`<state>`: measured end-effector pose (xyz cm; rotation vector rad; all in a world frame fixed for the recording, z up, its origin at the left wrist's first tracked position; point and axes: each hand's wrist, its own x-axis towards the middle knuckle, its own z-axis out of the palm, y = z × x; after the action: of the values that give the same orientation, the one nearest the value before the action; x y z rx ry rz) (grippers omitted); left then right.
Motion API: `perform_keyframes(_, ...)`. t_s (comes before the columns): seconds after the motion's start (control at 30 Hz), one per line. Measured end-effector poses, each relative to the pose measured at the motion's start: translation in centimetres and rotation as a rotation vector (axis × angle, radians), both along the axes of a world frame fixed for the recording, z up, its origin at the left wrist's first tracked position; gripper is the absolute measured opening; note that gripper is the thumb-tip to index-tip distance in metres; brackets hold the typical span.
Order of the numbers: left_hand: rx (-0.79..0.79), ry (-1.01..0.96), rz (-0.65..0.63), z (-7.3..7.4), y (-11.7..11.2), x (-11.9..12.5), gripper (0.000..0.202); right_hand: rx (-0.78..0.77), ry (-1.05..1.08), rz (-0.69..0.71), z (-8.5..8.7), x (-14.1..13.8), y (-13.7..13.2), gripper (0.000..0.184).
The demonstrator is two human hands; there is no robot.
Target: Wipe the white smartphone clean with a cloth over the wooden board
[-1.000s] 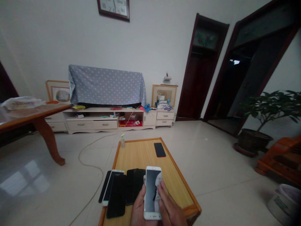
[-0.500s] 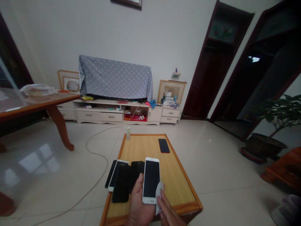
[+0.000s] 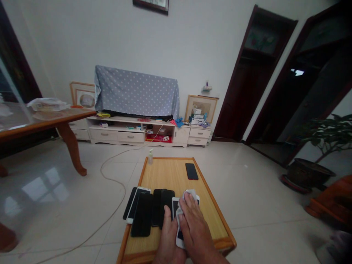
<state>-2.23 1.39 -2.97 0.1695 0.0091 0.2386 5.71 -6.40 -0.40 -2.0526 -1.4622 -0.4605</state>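
Observation:
A white phone (image 3: 179, 241) lies in my left hand (image 3: 168, 234), whose thumb runs along its left edge. My right hand (image 3: 195, 223) presses a white cloth (image 3: 190, 192) flat over the phone's screen, covering most of it. Just left of my hands, several phones lie side by side on the wooden table (image 3: 209, 209): a large black phone (image 3: 142, 214), a white-framed phone (image 3: 139, 205) partly under it, and dark phones (image 3: 166, 201) close to my left thumb. One more dark phone (image 3: 191, 171) rests alone near the table's far right.
A small pump bottle (image 3: 150, 157) stands at the table's far left corner. A cable (image 3: 121, 183) runs over the floor on the left. Beyond are a low white cabinet (image 3: 110, 136), a larger wooden table (image 3: 68, 146) and a potted plant (image 3: 308, 176).
My right hand has moved from the phone's lower right edge up over its screen with the cloth. The held phone has shifted slightly right and down, uncovering a dark phone beside it.

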Motion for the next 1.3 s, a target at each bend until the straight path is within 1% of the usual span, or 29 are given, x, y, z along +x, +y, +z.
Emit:
perform_keyframes(0.07,0.016,-0.022,-0.010,0.1,-0.1,-0.1,0.064,0.006,0.041,-0.064,0.6,1.1,0.0,0.051)
perform_keyframes(0.1,0.016,-0.024,-0.010,0.4,0.1,-0.1,0.064,-0.002,0.045,-0.085,0.2,1.4,-0.2,0.052)
perform_keyframes(0.13,0.013,-0.022,-0.001,0.7,0.3,-0.3,0.066,-0.014,0.035,-0.097,-0.5,1.5,-0.5,0.054)
perform_keyframes(0.2,0.006,-0.002,0.035,1.3,0.9,-0.5,0.066,-0.021,-0.041,-0.064,-3.0,0.9,-1.3,0.058)
perform_keyframes(0.23,0.003,0.024,0.046,1.5,1.2,-0.6,0.064,-0.017,-0.099,-0.024,-4.4,0.3,-1.7,0.061)
perform_keyframes(0.27,0.001,0.063,0.041,1.6,1.4,-0.6,0.062,0.003,-0.171,0.049,-5.6,-0.3,-1.9,0.063)
perform_keyframes(0.3,-0.004,0.113,0.028,1.5,1.6,-0.6,0.062,0.028,-0.237,0.116,-6.5,-0.9,-2.0,0.064)
perform_keyframes(0.33,-0.012,0.162,0.003,1.4,1.6,-0.5,0.062,0.033,-0.273,0.168,-6.9,-1.5,-1.9,0.064)
perform_keyframes(0.37,-0.023,0.200,-0.017,1.2,1.4,-0.4,0.063,0.027,-0.282,0.204,-6.7,-1.8,-1.6,0.064)
perform_keyframes(0.4,-0.034,0.216,-0.024,1.0,1.2,-0.3,0.064,0.009,-0.256,0.208,-5.9,-1.8,-1.3,0.064)
perform_keyframes(0.43,-0.045,0.204,-0.018,0.8,0.8,-0.1,0.065,-0.019,-0.208,0.191,-4.7,-1.6,-0.9,0.063)
perform_keyframes(0.53,-0.051,0.071,0.014,0.8,-0.2,0.3,0.064,-0.074,-0.060,0.057,-0.6,0.3,-0.4,0.058)
perform_keyframes(0.57,-0.042,0.032,0.012,1.0,-0.4,0.3,0.063,-0.082,-0.041,0.013,0.2,1.0,-0.5,0.057)
perform_keyframes(0.6,-0.032,0.008,0.002,1.3,-0.3,0.3,0.061,-0.085,-0.035,-0.020,0.5,1.5,-0.7,0.057)
perform_keyframes(0.63,-0.024,0.003,0.009,1.6,-0.2,0.3,0.059,-0.081,-0.042,-0.040,0.1,1.7,-1.0,0.057)
perform_keyframes(0.67,-0.018,0.012,0.025,1.8,0.1,0.2,0.056,-0.070,-0.066,-0.036,-0.7,1.7,-1.4,0.059)
perform_keyframes(0.73,-0.009,0.066,0.043,2.3,0.8,-0.1,0.050,-0.033,-0.151,0.040,-3.3,0.8,-2.1,0.062)
perform_keyframes(0.77,-0.004,0.108,0.035,2.4,1.1,-0.2,0.048,-0.006,-0.218,0.123,-4.7,0.2,-2.4,0.063)
perform_keyframes(0.8,-0.001,0.155,0.012,2.5,1.3,-0.3,0.047,0.013,-0.256,0.163,-5.8,-0.4,-2.5,0.063)
perform_keyframes(0.83,-0.003,0.203,-0.023,2.5,1.3,-0.3,0.048,0.020,-0.285,0.216,-6.4,-0.9,-2.5,0.064)
perform_keyframes(0.87,-0.012,0.243,-0.049,2.4,1.2,-0.3,0.049,0.015,-0.284,0.245,-6.5,-1.1,-2.4,0.064)
perform_keyframes(0.9,-0.024,0.262,-0.051,2.3,1.0,-0.2,0.050,0.001,-0.254,0.247,-6.2,-1.2,-2.1,0.063)
perform_keyframes(0.97,-0.044,0.211,-0.029,2.0,0.4,0.1,0.050,-0.030,-0.138,0.217,-4.3,-0.4,-1.4,0.060)
perform_keyframes(1.03,-0.032,0.090,-0.032,1.9,-0.1,0.5,0.048,-0.021,0.046,0.114,-1.9,1.0,-0.9,0.054)
perform_keyframes(1.07,-0.015,0.043,-0.058,1.9,-0.2,0.6,0.048,0.012,0.157,0.055,-0.9,1.7,-0.7,0.050)
perform_keyframes(1.13,0.016,0.021,-0.114,2.4,-0.3,0.7,0.048,0.128,0.421,-0.065,0.6,2.8,-0.5,0.045)
perform_keyframes(1.17,0.027,0.035,-0.111,2.7,-0.3,0.7,0.046,0.201,0.572,-0.121,1.0,3.2,-0.5,0.045)
perform_keyframes(1.23,0.056,0.067,-0.052,3.6,-0.2,0.5,0.042,0.336,0.875,-0.186,1.4,3.5,-0.6,0.047)
perform_keyframes(1.3,0.128,0.101,0.011,4.4,-0.2,0.2,0.039,0.451,1.144,-0.191,1.5,3.4,-0.7,0.052)
